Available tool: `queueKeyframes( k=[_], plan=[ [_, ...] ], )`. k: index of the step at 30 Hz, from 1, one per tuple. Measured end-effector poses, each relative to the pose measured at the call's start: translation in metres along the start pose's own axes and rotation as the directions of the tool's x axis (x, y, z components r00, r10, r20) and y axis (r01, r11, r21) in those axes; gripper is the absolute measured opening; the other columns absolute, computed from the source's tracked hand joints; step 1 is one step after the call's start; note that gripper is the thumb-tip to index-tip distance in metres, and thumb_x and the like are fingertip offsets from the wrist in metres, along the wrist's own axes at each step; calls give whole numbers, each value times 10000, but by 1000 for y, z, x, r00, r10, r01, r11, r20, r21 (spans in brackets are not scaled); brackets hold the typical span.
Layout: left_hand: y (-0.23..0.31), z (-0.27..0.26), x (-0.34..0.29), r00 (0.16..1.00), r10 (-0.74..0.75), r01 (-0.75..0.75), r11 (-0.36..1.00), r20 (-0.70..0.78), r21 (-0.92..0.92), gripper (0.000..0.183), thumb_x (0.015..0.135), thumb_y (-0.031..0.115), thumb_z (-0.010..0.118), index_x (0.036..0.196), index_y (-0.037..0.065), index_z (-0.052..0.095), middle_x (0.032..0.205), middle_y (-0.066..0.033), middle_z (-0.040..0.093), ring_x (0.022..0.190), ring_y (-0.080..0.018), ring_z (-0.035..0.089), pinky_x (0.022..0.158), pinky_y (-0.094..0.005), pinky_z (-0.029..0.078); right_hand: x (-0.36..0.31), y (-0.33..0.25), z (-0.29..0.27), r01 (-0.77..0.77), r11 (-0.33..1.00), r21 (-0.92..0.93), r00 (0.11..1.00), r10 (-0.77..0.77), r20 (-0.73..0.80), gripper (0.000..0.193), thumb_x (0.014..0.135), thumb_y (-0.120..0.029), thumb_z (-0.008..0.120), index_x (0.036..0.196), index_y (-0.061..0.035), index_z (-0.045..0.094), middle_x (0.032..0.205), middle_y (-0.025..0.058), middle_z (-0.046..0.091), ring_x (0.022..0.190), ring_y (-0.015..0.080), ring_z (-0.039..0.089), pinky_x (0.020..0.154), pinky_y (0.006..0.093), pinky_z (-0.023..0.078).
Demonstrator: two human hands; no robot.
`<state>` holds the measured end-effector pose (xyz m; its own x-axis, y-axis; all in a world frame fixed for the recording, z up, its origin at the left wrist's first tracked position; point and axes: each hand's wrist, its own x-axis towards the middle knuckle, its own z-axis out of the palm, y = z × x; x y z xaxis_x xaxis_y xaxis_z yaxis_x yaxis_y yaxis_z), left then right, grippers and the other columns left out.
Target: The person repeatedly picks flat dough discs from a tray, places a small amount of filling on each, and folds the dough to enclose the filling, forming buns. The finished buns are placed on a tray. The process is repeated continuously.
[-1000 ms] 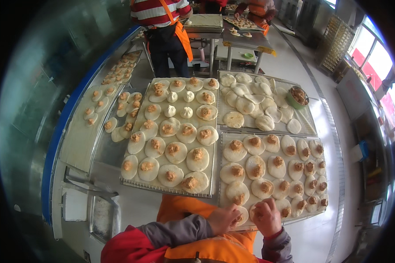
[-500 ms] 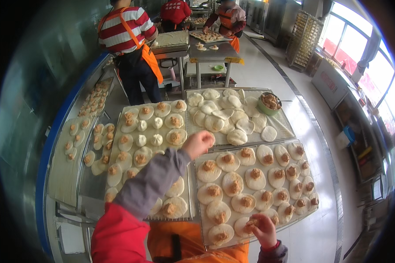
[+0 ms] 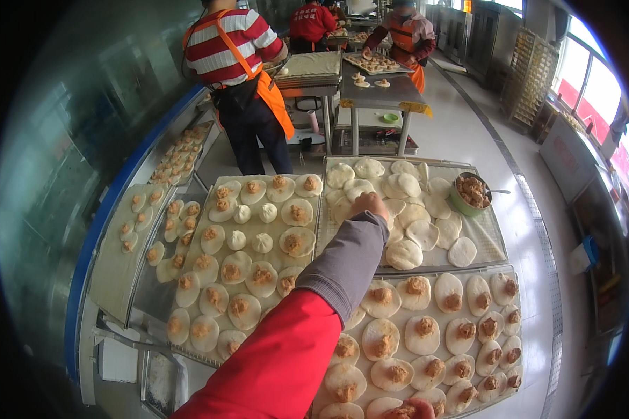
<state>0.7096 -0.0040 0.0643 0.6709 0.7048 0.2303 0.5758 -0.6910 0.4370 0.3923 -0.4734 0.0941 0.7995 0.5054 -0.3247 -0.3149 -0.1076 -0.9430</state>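
Observation:
My left hand (image 3: 370,204) reaches across to the pile of flat dough rounds (image 3: 404,254) on the far tray. Its fingers are bent down and closed, and the tips and whatever they hold are hidden behind the hand. Only a sliver of my right hand (image 3: 421,408) shows at the lower edge, beside a lump of minced filling (image 3: 400,412) on a dough round; its fingers are mostly cut off. Rows of dough rounds topped with filling (image 3: 422,334) cover the near tray. A green bowl of filling (image 3: 471,193) with a spoon stands at the pile's right.
Left of my arm, another tray (image 3: 219,359) carries filled rounds and several pleated buns (image 3: 262,242). Trays of topped rounds (image 3: 138,216) line the far left. Co-workers stand at the back, one in a striped top (image 3: 234,49) near a metal table (image 3: 377,92). A loaded rack (image 3: 531,77) stands right.
My left hand has moved forward and right, from above the trays' meeting edges to the dough pile. My right hand has mostly dropped out of view, and the view has shifted.

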Motion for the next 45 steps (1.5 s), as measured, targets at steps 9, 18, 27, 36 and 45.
queueKeyframes(
  k=[9,18,27,36,45],
  plan=[
    [29,-31,-37,977,-94,-104,576,-192,-811,263,905,144,653,1063,39,472,873,-184,627,723,-377,639,643,-472,507,8,-16,3,186,982,-16,982,-186,24,402,937,29,652,1317,21,520,1071,114,655,885,182,642,790,313,538],
    [-33,-205,-270,770,349,584,-722,535,-371,431,998,263,628,1352,36,533,1302,-133,619,1186,-262,620,995,-418,537,-1,-68,65,421,907,34,899,-422,115,444,886,28,696,1281,25,495,1145,109,619,999,195,669,865,323,565],
    [-107,-253,-461,418,246,838,-475,874,-268,515,1090,435,348,1407,48,473,1320,-137,585,1232,-289,573,1045,-463,484,-38,-74,114,434,878,-203,897,-400,188,461,799,113,702,1228,13,568,1188,123,602,996,188,633,863,306,524],
    [-112,-266,-479,475,284,880,-163,833,-446,358,1026,293,588,1289,52,558,1163,-55,653,1042,-163,657,860,-315,550,-45,-70,148,753,195,-628,608,-572,551,395,748,-47,769,1128,-35,662,1160,135,672,1029,283,656,805,373,536],
    [-116,-275,-489,630,309,776,-281,712,-565,294,972,141,660,1245,51,597,1131,-15,652,1038,-97,612,876,-258,504,-65,-17,127,-61,998,-11,970,62,233,428,936,-43,677,1340,-4,540,1019,44,651,868,99,627,683,224,527]
  ],
)
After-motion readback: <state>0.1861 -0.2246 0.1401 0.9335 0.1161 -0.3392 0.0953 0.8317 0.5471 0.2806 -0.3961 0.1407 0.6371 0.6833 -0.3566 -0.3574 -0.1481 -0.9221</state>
